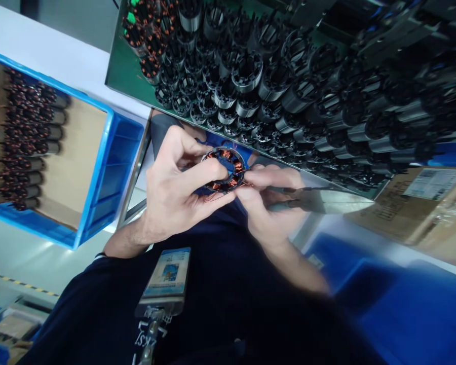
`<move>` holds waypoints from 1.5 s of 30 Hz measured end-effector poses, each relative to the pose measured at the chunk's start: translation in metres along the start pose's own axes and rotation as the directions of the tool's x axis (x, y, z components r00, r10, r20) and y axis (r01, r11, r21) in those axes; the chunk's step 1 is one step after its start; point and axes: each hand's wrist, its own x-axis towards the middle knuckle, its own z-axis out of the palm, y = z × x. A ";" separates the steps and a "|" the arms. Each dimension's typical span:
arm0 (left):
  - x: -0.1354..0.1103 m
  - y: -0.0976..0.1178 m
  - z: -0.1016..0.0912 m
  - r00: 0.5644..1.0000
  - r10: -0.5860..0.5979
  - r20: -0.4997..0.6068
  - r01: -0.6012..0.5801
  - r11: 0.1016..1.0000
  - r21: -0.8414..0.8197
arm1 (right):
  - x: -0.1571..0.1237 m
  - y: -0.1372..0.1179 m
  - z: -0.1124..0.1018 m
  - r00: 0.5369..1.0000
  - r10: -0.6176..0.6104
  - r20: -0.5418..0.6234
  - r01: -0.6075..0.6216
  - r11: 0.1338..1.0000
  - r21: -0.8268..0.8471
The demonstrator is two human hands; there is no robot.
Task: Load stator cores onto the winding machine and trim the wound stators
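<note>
My left hand (175,185) grips a ring-shaped motor stator (240,161) with copper windings inside, its thumb and fingers closed around the rim. At the ring's right side, my right hand (269,195) has its thumb and forefinger pinched together on a thin wire (238,174) by the windings. Also in the right hand, lying across the fingers, is a tool with two grey handles and a broad shiny pointed end (330,200); blur hides its exact kind. The stator's underside is covered by my fingers.
A green-topped bench (127,76) holds many bare stators (247,73) in rows, with copper-wound stators (150,68) at its left end. Leftward stands a blue crate (95,177) with wound stators on cardboard. A cardboard box (414,203) and blue bins (414,309) are at right.
</note>
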 end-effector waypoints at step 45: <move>-0.006 -0.037 0.030 0.983 -0.164 -0.083 0.116 0.903 -0.413 | 0.029 -0.024 -0.027 0.691 0.435 0.577 -0.717 0.508 0.477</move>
